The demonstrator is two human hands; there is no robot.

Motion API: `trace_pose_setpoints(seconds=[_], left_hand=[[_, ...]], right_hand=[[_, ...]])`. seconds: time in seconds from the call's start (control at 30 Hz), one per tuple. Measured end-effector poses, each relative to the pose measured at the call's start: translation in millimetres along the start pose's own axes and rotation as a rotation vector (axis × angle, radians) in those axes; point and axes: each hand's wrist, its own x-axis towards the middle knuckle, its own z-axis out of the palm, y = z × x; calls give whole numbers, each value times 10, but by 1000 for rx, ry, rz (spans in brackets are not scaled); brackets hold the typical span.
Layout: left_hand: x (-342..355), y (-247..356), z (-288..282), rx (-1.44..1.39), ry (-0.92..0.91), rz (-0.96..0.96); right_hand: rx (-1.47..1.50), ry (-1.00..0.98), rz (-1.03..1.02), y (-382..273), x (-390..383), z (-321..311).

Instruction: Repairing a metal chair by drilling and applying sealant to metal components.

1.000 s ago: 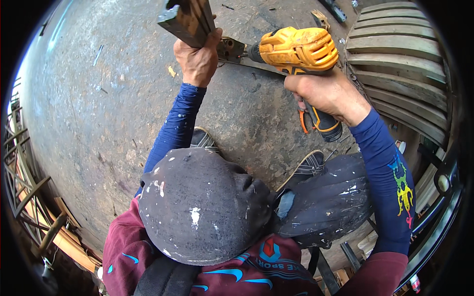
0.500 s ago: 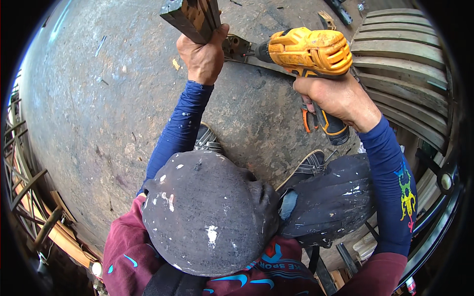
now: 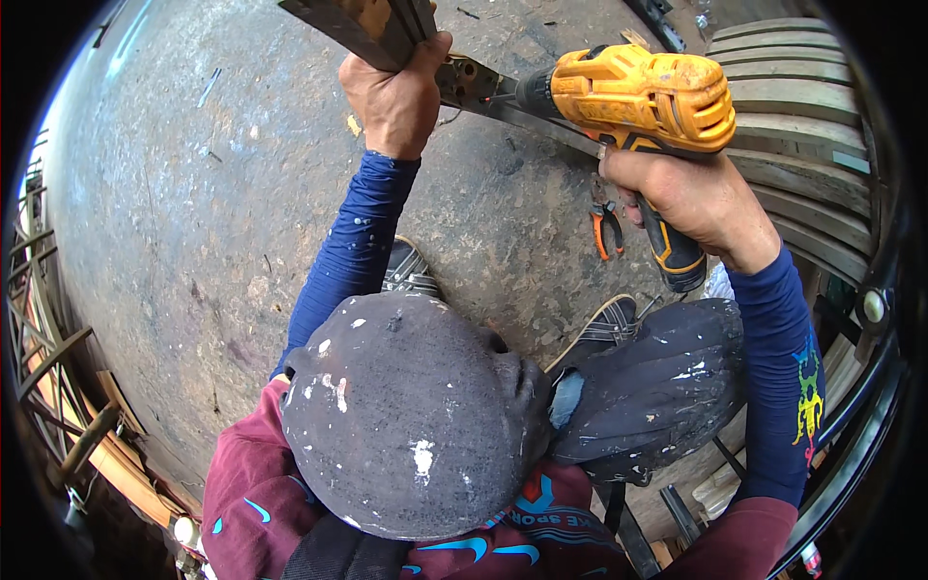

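My left hand (image 3: 391, 108) is closed around a dark, scuffed bar (image 3: 348, 24) that slants off the upper edge. Beside its fingers lies a dark piece with round holes (image 3: 466, 79), joined to a long strip running down to the right. My right hand (image 3: 696, 203) grips a yellow-and-black cordless drill (image 3: 638, 97) by its handle. The drill's nose points left at the holed piece, with the bit's tip close by it; whether they touch I cannot tell.
Orange-and-black pliers (image 3: 607, 227) lie on the stained concrete floor (image 3: 242, 213) below the drill. Slatted grey boards (image 3: 797, 126) stand at the right. My knees (image 3: 416, 416) fill the lower middle, and metal frames (image 3: 48, 358) line the left.
The drill and my right hand have shifted to the right, uncovering more of the pliers. My left hand and the bar have moved slightly up and left.
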Motion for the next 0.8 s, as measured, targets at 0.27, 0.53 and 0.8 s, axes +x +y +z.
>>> trace_pose_setpoints(seconds=[0.27,0.53,0.8], left_hand=[[12,49,-36,-83,-42,-68],[-11,298,74,-94,7,-16],[-30,82,-30,110,-53,187]], right_hand=[[-75,9,-9,34,-149,52],[-18,115,-116,44,-371,38],[-99,81,-104,-38,-349,79]])
